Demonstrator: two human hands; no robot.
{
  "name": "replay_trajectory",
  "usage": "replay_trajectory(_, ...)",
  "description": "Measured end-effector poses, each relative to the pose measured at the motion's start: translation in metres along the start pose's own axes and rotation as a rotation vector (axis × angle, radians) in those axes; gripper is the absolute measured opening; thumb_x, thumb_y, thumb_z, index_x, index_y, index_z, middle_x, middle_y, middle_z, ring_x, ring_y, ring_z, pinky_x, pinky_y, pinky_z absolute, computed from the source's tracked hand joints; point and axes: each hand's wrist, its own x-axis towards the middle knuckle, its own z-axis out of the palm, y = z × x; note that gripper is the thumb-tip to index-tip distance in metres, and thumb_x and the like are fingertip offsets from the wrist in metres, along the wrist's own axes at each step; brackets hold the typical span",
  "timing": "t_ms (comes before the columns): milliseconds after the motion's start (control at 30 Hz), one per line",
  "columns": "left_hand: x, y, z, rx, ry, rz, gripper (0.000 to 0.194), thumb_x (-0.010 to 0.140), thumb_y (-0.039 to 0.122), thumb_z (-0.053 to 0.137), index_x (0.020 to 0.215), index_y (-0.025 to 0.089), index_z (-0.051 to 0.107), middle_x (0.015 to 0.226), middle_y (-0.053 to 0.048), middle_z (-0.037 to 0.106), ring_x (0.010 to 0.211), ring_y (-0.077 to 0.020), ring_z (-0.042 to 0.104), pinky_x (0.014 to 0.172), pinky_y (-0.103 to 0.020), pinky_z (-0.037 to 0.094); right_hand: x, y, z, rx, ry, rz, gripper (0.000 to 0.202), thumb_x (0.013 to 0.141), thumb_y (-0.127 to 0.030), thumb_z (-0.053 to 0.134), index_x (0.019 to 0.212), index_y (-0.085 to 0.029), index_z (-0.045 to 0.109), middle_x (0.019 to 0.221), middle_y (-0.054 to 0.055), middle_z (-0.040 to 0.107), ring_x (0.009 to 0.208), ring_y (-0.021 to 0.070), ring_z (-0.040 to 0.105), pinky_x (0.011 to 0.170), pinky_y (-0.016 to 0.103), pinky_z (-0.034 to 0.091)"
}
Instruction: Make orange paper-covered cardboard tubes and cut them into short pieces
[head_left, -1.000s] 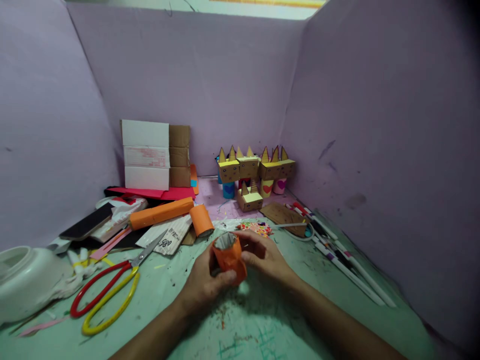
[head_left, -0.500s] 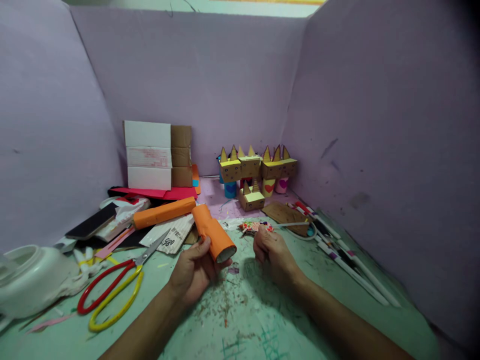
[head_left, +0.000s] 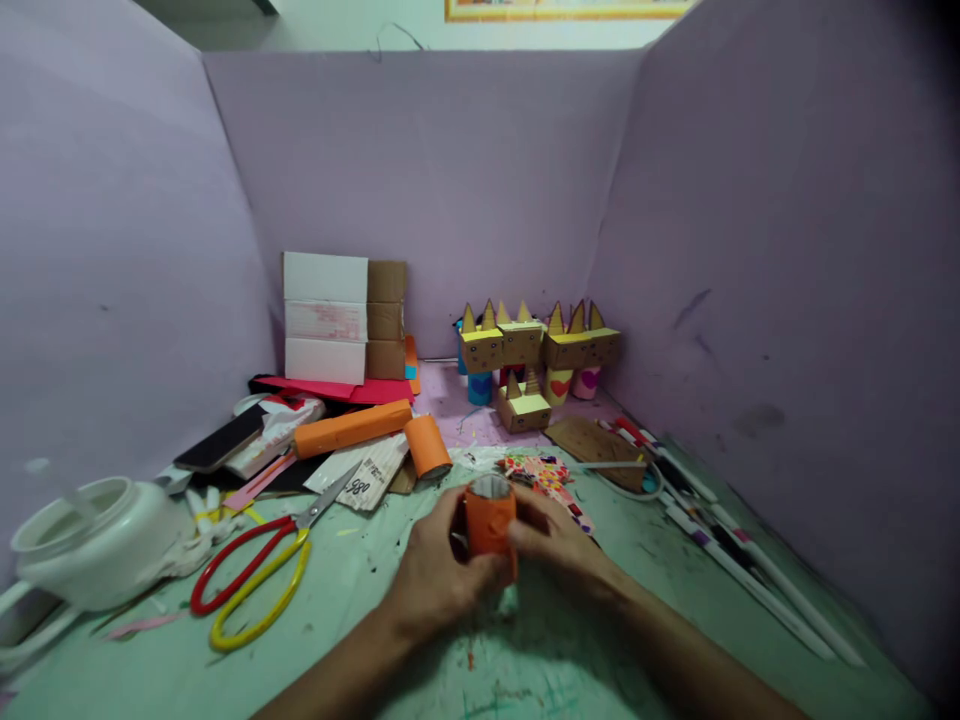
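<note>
An orange paper tube (head_left: 489, 518) stands upright between my two hands, its open end facing up. My left hand (head_left: 442, 565) is closed round its left side and lower part. On the right side, my right hand (head_left: 559, 545) has its fingers against the tube. A second orange tube (head_left: 428, 447) lies just beyond my left hand, beside a long orange piece (head_left: 352, 428). Behind my right hand lies a piece of flower-patterned material (head_left: 544, 475), partly hidden by the fingers.
Scissors (head_left: 296, 525) with red and yellow handles and a white pot (head_left: 105, 540) are at left. Small cardboard figures (head_left: 525, 407) with pointed ears stand at the back. Markers (head_left: 742, 570) lie along the right wall. Folded cardboard (head_left: 326, 320) leans at the back left.
My right hand has come left and now holds the tube together with my left hand. The tube is now upright. The other orange tube now shows separately on the table behind it.
</note>
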Motion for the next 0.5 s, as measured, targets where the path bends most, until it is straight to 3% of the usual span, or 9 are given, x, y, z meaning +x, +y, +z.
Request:
replay_trajectory(67,0.000,0.005,-0.001,0.177,-0.014,0.014,0.056,0.062,0.017,0.069,0.116,0.019,0.055,0.107,-0.009,0.065,0.094,-0.0265,0.061,0.081,-0.038,0.049,0.001,0.000,0.000,-0.127,0.005,-0.029,0.054,0.060,-0.050,0.076,0.104,-0.020,0.065,0.099,0.009,0.067,0.091,0.0276,0.061,0.080,0.040,0.048)
replay_trajectory(133,0.007,0.013,-0.013,0.244,0.026,-0.020,0.063,0.056,0.017,0.072,0.117,0.018,0.053,0.113,-0.011,0.062,0.098,-0.0270,0.059,0.082,-0.038,0.048,0.002,-0.001,-0.004,-0.179,0.101,-0.031,0.050,0.059,-0.046,0.077,0.100,-0.021,0.065,0.096,0.009,0.067,0.089,0.0279,0.061,0.077,0.039,0.049)
replay_trajectory(233,0.032,0.023,-0.043,0.302,0.353,-0.213,0.058,0.062,0.030,0.067,0.115,0.012,0.050,0.108,-0.014,0.062,0.090,-0.0242,0.063,0.074,-0.033,0.050,0.005,-0.003,-0.014,-0.201,0.227,-0.053,0.050,0.059,-0.046,0.076,0.100,-0.019,0.063,0.094,0.010,0.067,0.089,0.0291,0.061,0.079,0.042,0.049)
replay_trajectory(333,0.065,0.025,-0.070,0.376,0.486,-0.328,0.060,0.075,0.038,0.055,0.124,0.008,0.038,0.107,-0.020,0.062,0.091,-0.0280,0.064,0.066,-0.035,0.050,0.005,-0.005,-0.023,-0.183,0.276,-0.066,0.054,0.060,-0.047,0.075,0.103,-0.017,0.060,0.099,0.011,0.068,0.093,0.0307,0.062,0.083,0.045,0.048)
replay_trajectory(400,0.085,0.020,-0.076,0.470,0.525,-0.362,0.066,0.069,0.040,0.064,0.122,0.009,0.040,0.111,-0.022,0.062,0.098,-0.0331,0.061,0.072,-0.038,0.047,0.002,-0.006,-0.027,-0.172,0.268,-0.065,0.054,0.061,-0.046,0.076,0.104,-0.017,0.060,0.102,0.012,0.068,0.096,0.0315,0.062,0.086,0.046,0.047)
replay_trajectory(500,0.105,0.008,-0.071,0.608,0.557,-0.393,0.078,0.055,0.045,0.074,0.117,0.010,0.044,0.112,-0.027,0.061,0.107,-0.0426,0.056,0.082,-0.045,0.042,-0.006,-0.004,-0.027,-0.182,0.233,-0.080,0.057,0.063,-0.041,0.075,0.112,-0.018,0.058,0.110,0.012,0.067,0.103,0.0321,0.060,0.091,0.047,0.045)
